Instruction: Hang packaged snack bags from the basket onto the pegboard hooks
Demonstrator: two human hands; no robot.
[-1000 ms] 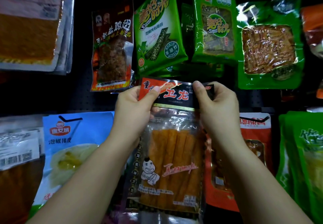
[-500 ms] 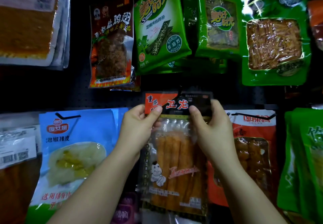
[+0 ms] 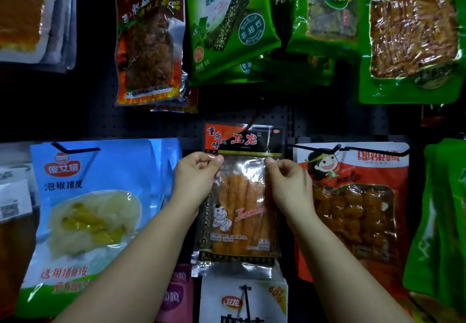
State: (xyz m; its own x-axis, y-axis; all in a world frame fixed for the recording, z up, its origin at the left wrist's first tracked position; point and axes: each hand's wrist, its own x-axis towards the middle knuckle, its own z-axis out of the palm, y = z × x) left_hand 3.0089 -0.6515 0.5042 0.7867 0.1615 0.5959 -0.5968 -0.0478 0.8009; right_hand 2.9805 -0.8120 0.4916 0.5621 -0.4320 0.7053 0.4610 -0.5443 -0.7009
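- A dark pegboard (image 3: 156, 126) fills the view, crowded with hanging snack bags; no basket shows.
- A blue bag (image 3: 95, 196) hangs at the board's left edge, a red bag (image 3: 353, 209) toward its right edge, green bags (image 3: 232, 20) along the top edge.
- Between blue and red hangs the strip bag (image 3: 242, 196), clear-fronted with orange sticks. Its top appears threaded on a hook (image 3: 253, 120).
- The left hand (image 3: 196, 179) pinches the bag's upper left edge; the right hand (image 3: 287, 181) pinches the upper right edge.
- Risk, as a judgement: if the hole sits only on the hook's tip, letting go could drop the bag.
- Tugging down could tear the hole or swing neighbouring bags loose.
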